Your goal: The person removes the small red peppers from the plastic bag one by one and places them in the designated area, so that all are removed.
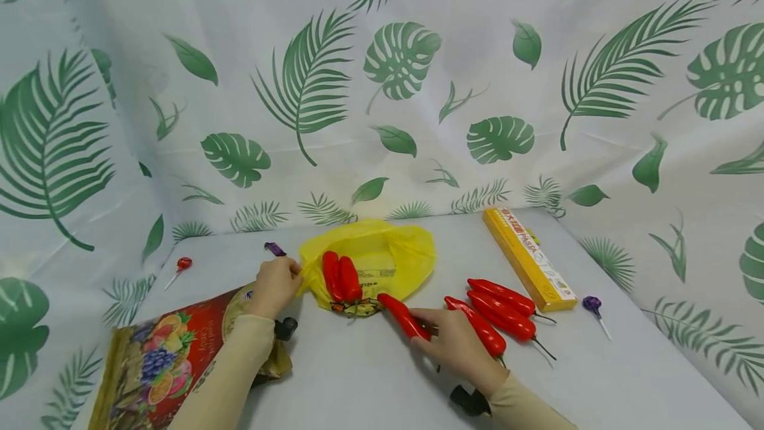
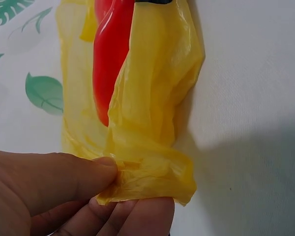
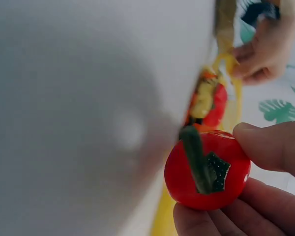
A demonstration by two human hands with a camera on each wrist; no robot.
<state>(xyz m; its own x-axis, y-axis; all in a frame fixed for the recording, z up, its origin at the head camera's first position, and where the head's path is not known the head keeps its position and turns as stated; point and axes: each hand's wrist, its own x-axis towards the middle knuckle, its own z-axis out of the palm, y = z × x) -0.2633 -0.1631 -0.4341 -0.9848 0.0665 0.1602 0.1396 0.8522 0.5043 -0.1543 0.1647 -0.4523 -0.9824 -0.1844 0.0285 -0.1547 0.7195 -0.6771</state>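
My left hand (image 1: 276, 286) pinches the left edge of a yellow plastic bag (image 1: 418, 254) between thumb and fingers; the crumpled grip shows in the left wrist view. Two red chili peppers (image 1: 331, 277) lie in the bag's open mouth, stems toward me. With my right hand (image 1: 456, 344) I hold another red chili pepper (image 1: 401, 316), its tip pointing at the bag's front right edge. From the right wrist view its green stem (image 3: 199, 162) faces the camera, thumb on one side and fingers on the other.
Right of my right hand lie three more red chili peppers (image 1: 500, 310). Behind them is a yellow pasta box (image 1: 531, 261), with a purple lollipop (image 1: 592, 304) beside it. A red candy bag (image 1: 173, 357) lies under my left forearm. A red lollipop (image 1: 184, 263) and purple wrapped candy (image 1: 274, 249) sit farther back.
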